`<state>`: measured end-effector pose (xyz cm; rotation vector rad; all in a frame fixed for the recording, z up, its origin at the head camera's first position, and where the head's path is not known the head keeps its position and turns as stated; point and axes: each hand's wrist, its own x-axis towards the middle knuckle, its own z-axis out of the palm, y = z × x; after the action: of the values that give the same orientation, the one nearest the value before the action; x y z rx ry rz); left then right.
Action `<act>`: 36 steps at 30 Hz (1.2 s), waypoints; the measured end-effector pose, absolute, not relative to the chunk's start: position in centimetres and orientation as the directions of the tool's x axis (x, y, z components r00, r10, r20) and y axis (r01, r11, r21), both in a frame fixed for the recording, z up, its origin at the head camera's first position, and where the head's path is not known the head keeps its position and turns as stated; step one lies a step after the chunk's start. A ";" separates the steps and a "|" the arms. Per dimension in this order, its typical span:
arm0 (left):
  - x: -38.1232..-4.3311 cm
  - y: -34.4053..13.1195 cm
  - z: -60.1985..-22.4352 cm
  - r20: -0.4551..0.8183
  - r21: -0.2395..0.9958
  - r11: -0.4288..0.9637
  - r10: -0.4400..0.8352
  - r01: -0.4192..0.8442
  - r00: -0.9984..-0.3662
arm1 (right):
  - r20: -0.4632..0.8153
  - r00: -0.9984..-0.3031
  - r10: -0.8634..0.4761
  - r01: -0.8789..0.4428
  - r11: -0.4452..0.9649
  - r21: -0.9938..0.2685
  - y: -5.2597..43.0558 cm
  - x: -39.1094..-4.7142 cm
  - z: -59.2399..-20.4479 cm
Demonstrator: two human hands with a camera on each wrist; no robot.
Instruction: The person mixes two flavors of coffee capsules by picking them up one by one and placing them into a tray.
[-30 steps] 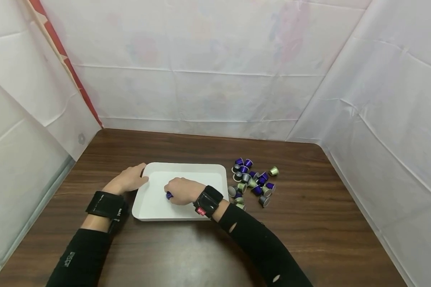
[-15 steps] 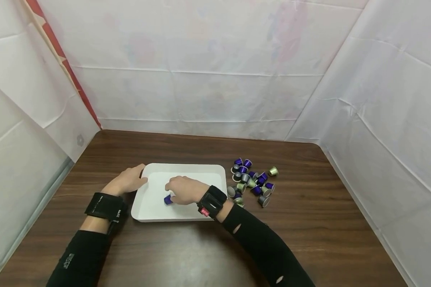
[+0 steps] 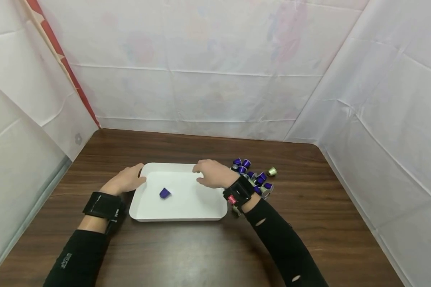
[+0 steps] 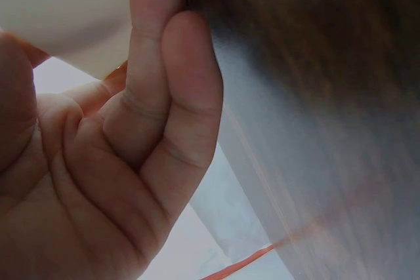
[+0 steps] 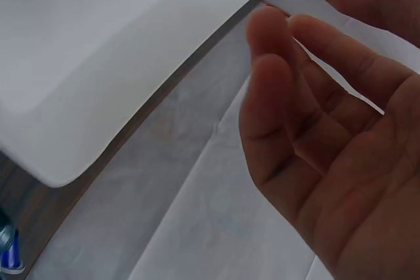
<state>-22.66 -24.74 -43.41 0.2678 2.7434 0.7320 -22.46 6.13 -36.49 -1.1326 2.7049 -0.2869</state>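
Observation:
A white tray (image 3: 186,207) lies on the wooden table, with one purple coffee capsule (image 3: 164,193) in its left half. My left hand (image 3: 126,180) holds the tray's far left corner, thumb at the rim and fingers outside it; in the left wrist view the tray's edge (image 4: 79,4) passes between thumb and fingers. Over the tray's right part hovers my right hand (image 3: 215,173), empty, its fingers loosely bent and thumb apart. To the right of the tray sits a pile of purple, green and grey coffee capsules (image 3: 261,178), partly hidden behind the right hand and wrist.
A lone pale-green capsule (image 3: 271,172) lies at the right of the pile. White sheeting (image 3: 201,95) hangs behind the table (image 3: 327,223) and along both sides. The right wrist view catches a blue capsule (image 5: 12,257) beyond the tray corner.
My right hand let go of the purple capsule, leaving it in the tray, and moved right and away toward the pile. The left hand stays at the tray's corner.

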 end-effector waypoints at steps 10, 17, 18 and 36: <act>-22.6 -24.6 -43.3 -0.214 0.507 0.854 0.257 0.118 -0.942 | -0.070 -0.773 -0.631 -0.588 0.753 -0.297 11.9 -23.9 -36.7; -22.4 -24.4 -43.1 -0.209 0.509 0.854 0.246 0.110 -0.946 | -0.014 -0.835 -0.550 -0.524 0.803 -0.283 15.9 -25.0 -37.6; -22.4 -24.4 -43.1 -0.210 0.510 0.853 0.248 0.110 -0.946 | 0.001 -0.843 -0.538 -0.518 0.811 -0.273 16.5 -25.2 -37.8; -22.2 -24.7 -43.4 -0.236 0.516 0.852 0.236 0.084 -0.943 | -0.118 -0.962 -0.246 -0.222 0.957 -0.187 24.4 -27.1 -39.8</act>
<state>-22.21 -24.72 -43.43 0.2423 2.7369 0.7436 -27.08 24.43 -39.79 -0.3570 2.9684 -0.2603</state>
